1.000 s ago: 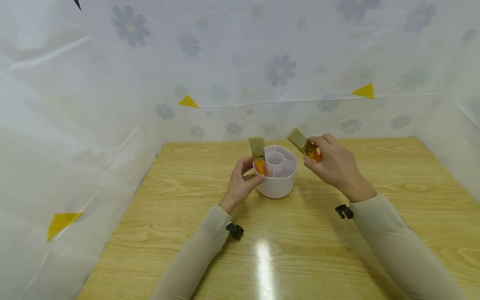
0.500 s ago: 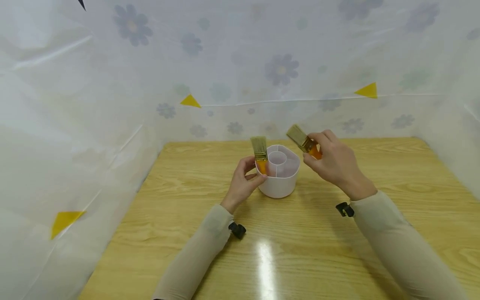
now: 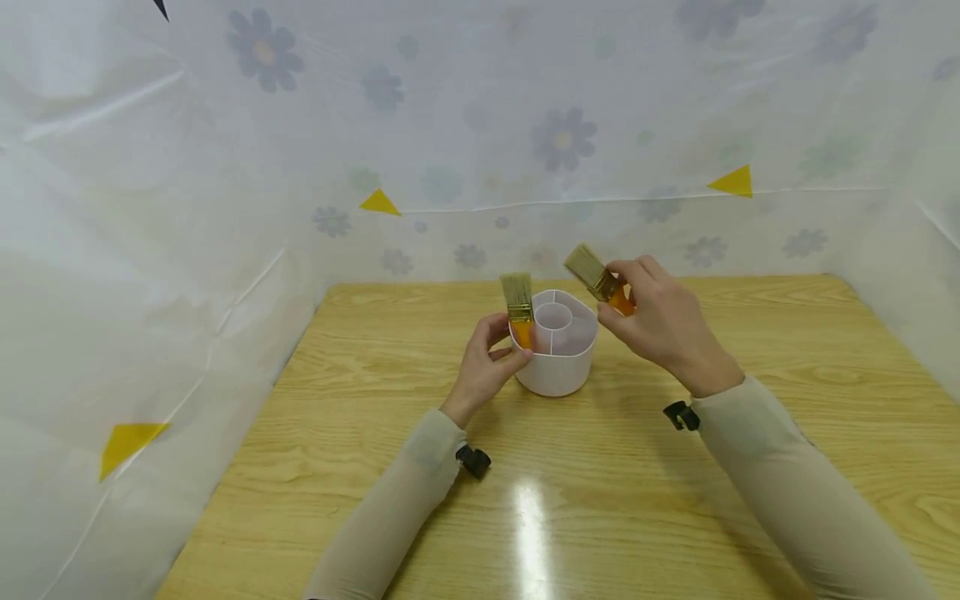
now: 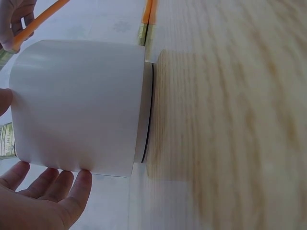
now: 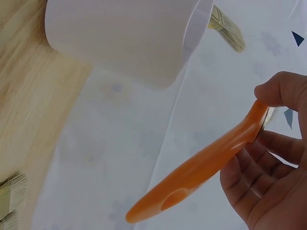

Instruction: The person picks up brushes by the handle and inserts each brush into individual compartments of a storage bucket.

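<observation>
A white divided organizer stands upright on the table, with a round cup in its middle and compartments around it. My left hand grips its left side; in the left wrist view several fingertips press on the wall. One paintbrush stands bristles up in the left compartment, its lower handle hidden by the wall. My right hand pinches a second paintbrush near its ferrule, above and right of the organizer, bristles tilted up and left. The right wrist view shows its orange handle hanging free of the organizer.
Orange-handled brushes lie on the table beyond the organizer in the left wrist view. Bristles show at the lower left of the right wrist view. Floral plastic sheeting walls the wooden table at the back and sides.
My right hand has moved slightly left and up with its paintbrush, nearer to the organizer. The left hand, the organizer and the standing paintbrush keep their places.
</observation>
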Motion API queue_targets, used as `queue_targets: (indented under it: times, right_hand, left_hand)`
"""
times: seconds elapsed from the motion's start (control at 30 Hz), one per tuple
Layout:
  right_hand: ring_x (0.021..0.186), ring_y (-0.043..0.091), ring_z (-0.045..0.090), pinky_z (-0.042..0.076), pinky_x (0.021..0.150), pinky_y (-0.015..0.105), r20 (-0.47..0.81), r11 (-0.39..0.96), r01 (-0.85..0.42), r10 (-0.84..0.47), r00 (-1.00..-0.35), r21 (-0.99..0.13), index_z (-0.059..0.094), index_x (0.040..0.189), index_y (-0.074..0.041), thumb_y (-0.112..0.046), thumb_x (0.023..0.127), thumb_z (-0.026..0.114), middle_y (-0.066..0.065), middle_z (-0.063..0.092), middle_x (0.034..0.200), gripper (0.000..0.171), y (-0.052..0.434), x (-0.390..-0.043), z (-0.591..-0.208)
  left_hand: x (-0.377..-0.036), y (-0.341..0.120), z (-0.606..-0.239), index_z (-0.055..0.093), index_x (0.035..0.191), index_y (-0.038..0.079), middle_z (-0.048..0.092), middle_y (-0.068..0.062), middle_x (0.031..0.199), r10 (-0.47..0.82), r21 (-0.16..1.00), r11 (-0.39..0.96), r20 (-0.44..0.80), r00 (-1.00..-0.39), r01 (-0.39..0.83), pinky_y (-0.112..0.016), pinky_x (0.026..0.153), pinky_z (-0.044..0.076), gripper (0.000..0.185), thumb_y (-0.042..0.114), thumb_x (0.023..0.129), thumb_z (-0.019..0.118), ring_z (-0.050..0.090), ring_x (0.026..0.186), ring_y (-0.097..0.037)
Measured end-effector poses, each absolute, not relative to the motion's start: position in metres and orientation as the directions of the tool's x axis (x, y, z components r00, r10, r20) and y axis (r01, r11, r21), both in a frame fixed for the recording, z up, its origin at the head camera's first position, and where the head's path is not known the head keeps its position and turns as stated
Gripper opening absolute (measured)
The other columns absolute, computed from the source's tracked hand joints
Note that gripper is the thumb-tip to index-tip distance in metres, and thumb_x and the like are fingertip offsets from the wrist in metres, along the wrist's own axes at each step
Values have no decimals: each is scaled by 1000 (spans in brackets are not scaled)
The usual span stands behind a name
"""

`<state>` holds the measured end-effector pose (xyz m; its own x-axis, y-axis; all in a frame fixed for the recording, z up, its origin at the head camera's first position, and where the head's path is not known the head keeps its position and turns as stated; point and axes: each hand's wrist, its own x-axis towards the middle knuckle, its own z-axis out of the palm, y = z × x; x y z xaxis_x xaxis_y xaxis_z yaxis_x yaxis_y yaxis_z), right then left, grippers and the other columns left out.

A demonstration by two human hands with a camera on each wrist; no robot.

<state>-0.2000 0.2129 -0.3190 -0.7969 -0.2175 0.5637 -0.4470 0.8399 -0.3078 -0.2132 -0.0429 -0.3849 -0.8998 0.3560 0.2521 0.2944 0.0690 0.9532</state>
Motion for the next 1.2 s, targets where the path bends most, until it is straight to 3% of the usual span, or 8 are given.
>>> queue_targets:
  times: [1.2]
  right_hand:
    - [71, 19, 49, 43, 58, 32, 671, 745, -573, -233, -704, -343, 56, 124, -2, -12, 80, 71, 10, 56, 98, 48, 191, -207, -312]
  left_hand:
    - [-214, -44, -387, 37, 138, -4, 42, -22, 138, 364, 953, 71, 249, -897, 293, -53, 103, 38, 59, 7, 88, 67, 41, 128, -36]
